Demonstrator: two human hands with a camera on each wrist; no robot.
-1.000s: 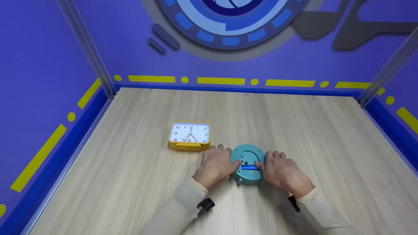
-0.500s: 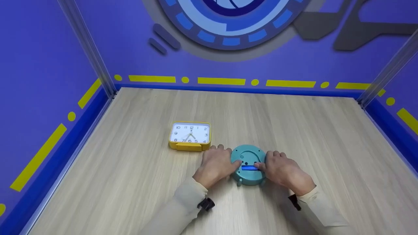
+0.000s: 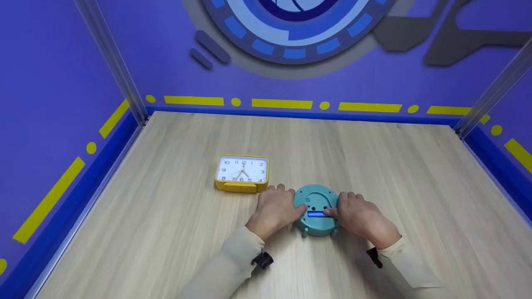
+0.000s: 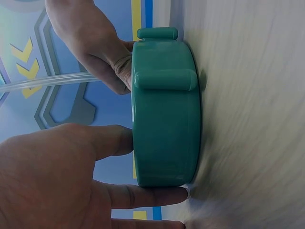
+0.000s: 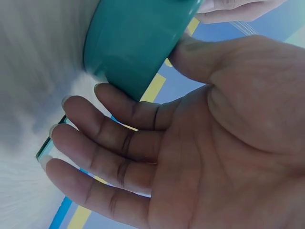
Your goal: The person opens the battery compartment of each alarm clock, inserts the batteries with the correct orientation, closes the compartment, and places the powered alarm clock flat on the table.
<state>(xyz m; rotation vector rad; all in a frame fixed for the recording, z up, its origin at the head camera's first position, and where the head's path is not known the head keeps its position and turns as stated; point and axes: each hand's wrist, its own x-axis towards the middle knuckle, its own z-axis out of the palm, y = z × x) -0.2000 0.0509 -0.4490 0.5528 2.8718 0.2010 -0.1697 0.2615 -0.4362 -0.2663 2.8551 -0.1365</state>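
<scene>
A round teal alarm clock (image 3: 316, 227) lies face down on the table, its two feet pointing toward me. A blue battery (image 3: 315, 214) sits in the slot in its back. On the clock's left, my left hand (image 3: 276, 211) grips the rim, thumb on the back and index finger along the side wall (image 4: 164, 119). From the right, my right hand (image 3: 362, 218) holds the other side. Its thumb rests at the battery's right end, and its index finger touches the wall (image 5: 133, 43); the remaining fingers reach down beside it.
A yellow rectangular clock (image 3: 242, 170) lies face up just beyond my left fingers. The wooden table (image 3: 332, 145) is bounded by blue printed panels at the back and sides.
Both hands keep their places on the teal clock. The blue battery and the right thumb on it show only a very slight shift.
</scene>
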